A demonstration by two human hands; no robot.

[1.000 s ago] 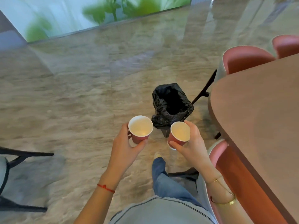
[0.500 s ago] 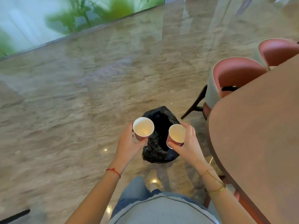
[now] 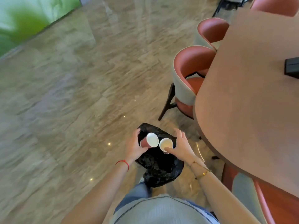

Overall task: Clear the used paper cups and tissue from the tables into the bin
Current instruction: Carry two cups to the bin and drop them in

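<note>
Holding one red paper cup in each hand above the black-lined bin (image 3: 159, 167), a person readies the drop: left hand (image 3: 133, 147) wraps a tilted cup (image 3: 149, 140), right hand (image 3: 182, 147) pinches an upright cup (image 3: 166, 145); letting go over the bin's mouth should land both, with the table (image 3: 250, 102) edge close right of the bin, open floor (image 3: 72, 102) left

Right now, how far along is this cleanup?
Done: the visible table stretch shows no cups or tissue. In hand: the left hand and right hand each hold a paper cup over the black-lined bin. Left: dropping both in.
</note>
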